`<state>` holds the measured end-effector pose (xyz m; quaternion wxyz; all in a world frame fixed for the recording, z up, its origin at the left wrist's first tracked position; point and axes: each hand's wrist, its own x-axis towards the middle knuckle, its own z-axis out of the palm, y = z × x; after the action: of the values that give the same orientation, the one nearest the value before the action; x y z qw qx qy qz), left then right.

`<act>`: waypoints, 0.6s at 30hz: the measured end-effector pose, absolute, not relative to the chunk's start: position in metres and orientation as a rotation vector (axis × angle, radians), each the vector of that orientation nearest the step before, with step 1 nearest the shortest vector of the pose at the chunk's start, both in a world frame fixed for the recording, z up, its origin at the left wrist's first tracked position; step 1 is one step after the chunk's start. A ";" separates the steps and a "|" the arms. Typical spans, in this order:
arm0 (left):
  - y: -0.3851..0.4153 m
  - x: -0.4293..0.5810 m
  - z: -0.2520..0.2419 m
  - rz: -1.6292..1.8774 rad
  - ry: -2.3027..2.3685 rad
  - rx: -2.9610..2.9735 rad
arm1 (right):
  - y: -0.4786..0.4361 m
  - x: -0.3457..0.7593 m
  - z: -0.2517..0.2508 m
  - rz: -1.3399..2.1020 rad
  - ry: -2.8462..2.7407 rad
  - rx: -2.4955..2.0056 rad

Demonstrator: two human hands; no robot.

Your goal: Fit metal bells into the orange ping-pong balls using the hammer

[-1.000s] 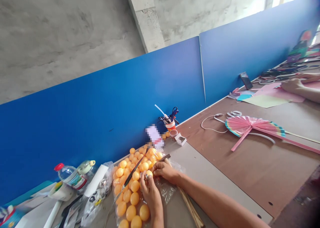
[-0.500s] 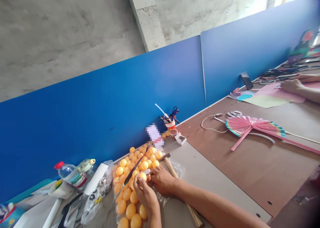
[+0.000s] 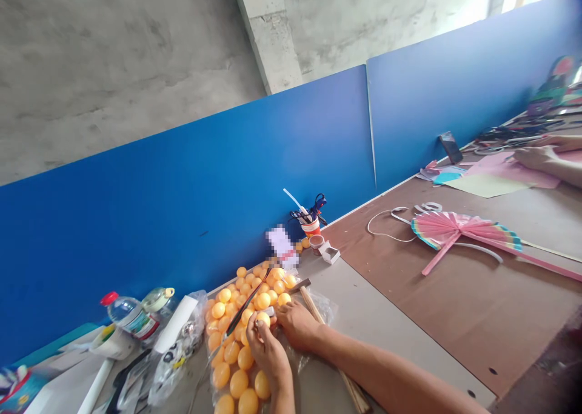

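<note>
My left hand (image 3: 270, 353) has its fingers closed around an orange ping-pong ball (image 3: 262, 320). Close against it on the right is my right hand (image 3: 297, 324), its fingers bent in toward the ball beside a small whitish piece (image 3: 269, 311); whether they grip that piece is hard to make out. Under and around both hands lie many more orange balls (image 3: 239, 383) on clear plastic. Across them rests a long, thin dark object (image 3: 245, 311). A hammer (image 3: 311, 302) with a wooden handle lies by my right hand, its handle partly covered by my forearm.
At left are a red-capped bottle (image 3: 131, 318), a white cup (image 3: 111, 343) and plastic bags (image 3: 175, 359). An orange cup of tools (image 3: 310, 225) and a small white box (image 3: 330, 253) stand behind. Rightward lie a pink folding fan (image 3: 454, 229) and another person's hands (image 3: 536, 158) over paper.
Both hands stay in nearly the same place around the ball, with the left fingers slightly shifted. The whole view has drifted a little; nothing else has clearly moved.
</note>
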<state>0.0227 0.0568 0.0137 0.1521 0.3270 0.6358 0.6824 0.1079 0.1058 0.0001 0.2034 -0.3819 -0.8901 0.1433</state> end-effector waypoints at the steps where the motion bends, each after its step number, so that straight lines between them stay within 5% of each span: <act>1: 0.057 0.023 0.014 1.956 1.819 0.937 | 0.106 0.108 0.000 0.399 -2.482 -1.083; 14: 0.060 0.019 0.002 1.949 1.836 1.003 | 0.108 0.111 0.004 0.683 -1.988 -1.285; 18: 0.061 0.019 -0.001 1.928 1.877 1.063 | 0.117 0.113 0.004 1.099 -1.543 -1.259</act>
<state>0.0186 0.0609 -0.0015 0.1236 0.3646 0.6438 0.6613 0.1125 0.1172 0.0044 0.4201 -0.5021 -0.6158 0.4385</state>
